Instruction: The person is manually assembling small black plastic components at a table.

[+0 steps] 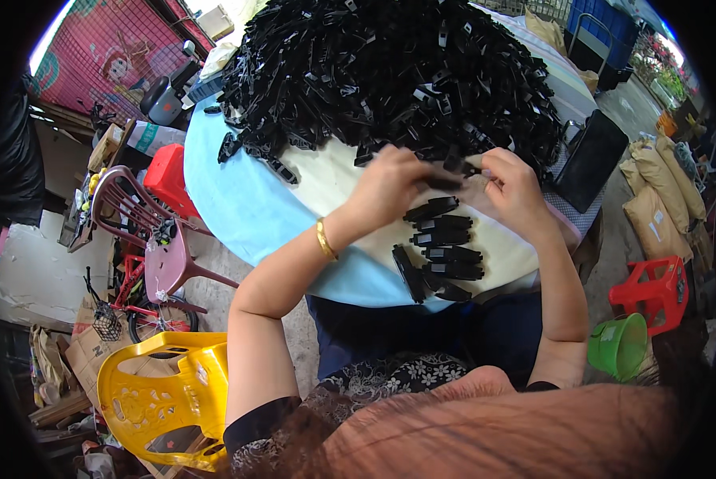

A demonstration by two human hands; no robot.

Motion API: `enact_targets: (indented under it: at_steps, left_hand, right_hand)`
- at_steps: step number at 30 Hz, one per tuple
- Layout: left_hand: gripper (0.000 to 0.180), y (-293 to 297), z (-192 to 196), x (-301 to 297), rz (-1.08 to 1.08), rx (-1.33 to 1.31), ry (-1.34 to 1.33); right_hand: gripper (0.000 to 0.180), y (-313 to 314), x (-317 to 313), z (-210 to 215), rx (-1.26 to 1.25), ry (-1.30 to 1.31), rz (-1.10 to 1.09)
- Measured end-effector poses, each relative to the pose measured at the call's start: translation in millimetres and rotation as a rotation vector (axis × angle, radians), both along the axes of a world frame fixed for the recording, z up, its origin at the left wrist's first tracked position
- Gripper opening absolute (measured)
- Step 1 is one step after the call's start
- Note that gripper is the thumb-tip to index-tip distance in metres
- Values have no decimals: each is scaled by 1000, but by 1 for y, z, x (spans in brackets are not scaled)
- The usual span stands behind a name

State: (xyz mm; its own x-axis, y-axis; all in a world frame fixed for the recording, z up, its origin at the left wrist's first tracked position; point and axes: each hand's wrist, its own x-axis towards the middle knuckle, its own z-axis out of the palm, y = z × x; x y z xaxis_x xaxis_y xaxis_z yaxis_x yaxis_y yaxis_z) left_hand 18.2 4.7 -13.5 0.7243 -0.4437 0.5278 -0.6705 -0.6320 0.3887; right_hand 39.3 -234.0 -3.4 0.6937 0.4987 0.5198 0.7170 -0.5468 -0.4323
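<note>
My left hand (388, 185), with a gold bangle at the wrist, is closed on a black plastic piece (444, 179) that is smeared by motion. Close beside it, the fingers of my right hand (511, 185) pinch a small black part (473, 170); its exact shape is too small to make out. Just below my hands lies a short column of long black plastic pieces (452, 254), side by side, with one at a slant on the left. Beyond my hands rises a large heap of similar black pieces (390, 72).
The round table's cloth (242, 199) is pale blue and cream. A black flat case (589, 164) lies at its right edge. Around the table stand a yellow chair (162, 399), a pink chair (166, 263), a red stool (653, 295) and a green bucket (618, 346).
</note>
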Motion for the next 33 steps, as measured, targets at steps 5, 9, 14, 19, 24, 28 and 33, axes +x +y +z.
enact_targets:
  at_steps: [5, 9, 14, 19, 24, 28, 33]
  left_hand:
    - [22, -7, -15, 2, -27, -68, 186]
    - [21, -2, -14, -2, 20, -77, 294]
    - [18, -7, -14, -6, 72, -82, 287]
    - [17, -9, -15, -3, 60, -116, 273]
    - [16, -13, -16, 2, 7, -162, 326]
    - [18, -8, -10, 4, -19, -124, 325]
    - [20, 13, 0, 13, -141, -74, 353]
  right_hand:
    - [18, 2, 8, -20, -70, -91, 167]
    - [15, 2, 4, -6, -129, -27, 188]
    - [8, 0, -5, 9, -123, 187, 49]
    - [10, -2, 5, 5, -209, 12, 125]
    - [18, 10, 16, -15, -45, 15, 288]
    - [17, 12, 11, -7, -65, 15, 277]
    - [18, 7, 6, 7, -175, 402, 305]
